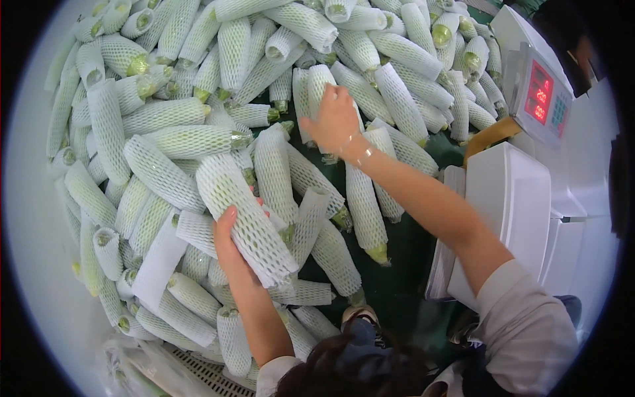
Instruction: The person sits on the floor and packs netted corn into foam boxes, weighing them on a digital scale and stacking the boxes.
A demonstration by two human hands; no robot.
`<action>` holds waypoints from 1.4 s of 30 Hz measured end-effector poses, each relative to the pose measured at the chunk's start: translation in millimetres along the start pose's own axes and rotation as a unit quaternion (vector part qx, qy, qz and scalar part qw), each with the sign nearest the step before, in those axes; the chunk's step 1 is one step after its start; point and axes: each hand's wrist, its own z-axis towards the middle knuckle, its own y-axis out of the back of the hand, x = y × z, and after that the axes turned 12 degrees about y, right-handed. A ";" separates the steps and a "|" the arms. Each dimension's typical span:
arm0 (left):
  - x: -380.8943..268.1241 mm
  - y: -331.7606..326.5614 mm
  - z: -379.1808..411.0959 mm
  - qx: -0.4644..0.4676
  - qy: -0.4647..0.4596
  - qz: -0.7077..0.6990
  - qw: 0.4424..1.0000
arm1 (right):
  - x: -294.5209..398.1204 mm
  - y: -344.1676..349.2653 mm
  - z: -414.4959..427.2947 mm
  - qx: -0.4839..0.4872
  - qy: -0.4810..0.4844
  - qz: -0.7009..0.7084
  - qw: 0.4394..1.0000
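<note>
My left hand [230, 238] is wrapped around a pale green squash in a white foam-net sleeve [248, 218], held tilted above the pile. Its thumb lies on the near side, and fingertips show past the far edge. Farther out, my right hand [335, 119] rests over another sleeved squash [321, 77] lying in the heap. Its fingers are bent, and the palm side is hidden, so I cannot tell whether it grips. Just below that hand lies a sleeved squash with a bare green end [364, 208].
A large heap of sleeved squashes [163, 109] spreads across the left and far side. At right stand a digital scale with a red display [540, 94] and white foam boxes [506, 213]. Plastic wrap [144, 367] and a slotted crate [203, 369] lie at lower left. The floor [397, 293] is dark green.
</note>
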 end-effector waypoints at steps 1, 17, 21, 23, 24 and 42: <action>0.0 -4.7 6.2 0.043 0.004 -0.043 0.998 | -8.4 -16.3 -2.3 0.000 0.001 -0.002 1.000; -13.7 43.6 32.3 -0.187 -0.188 0.161 0.951 | -29.8 -79.2 7.4 0.068 -0.067 0.130 0.987; -9.0 25.6 33.9 -0.212 -0.201 0.183 0.939 | -34.7 -128.1 13.4 0.072 -0.137 -0.027 0.988; -12.3 21.6 40.7 -0.163 -0.163 0.154 0.961 | -48.4 -129.8 12.6 0.064 -0.180 0.095 0.977; -19.8 14.5 30.9 -0.160 -0.173 0.155 0.959 | -55.1 -132.0 24.7 0.073 -0.220 0.134 0.963; 58.9 -89.0 116.7 -0.018 0.011 0.158 0.987 | -167.1 -31.9 35.6 0.222 0.066 -0.326 0.916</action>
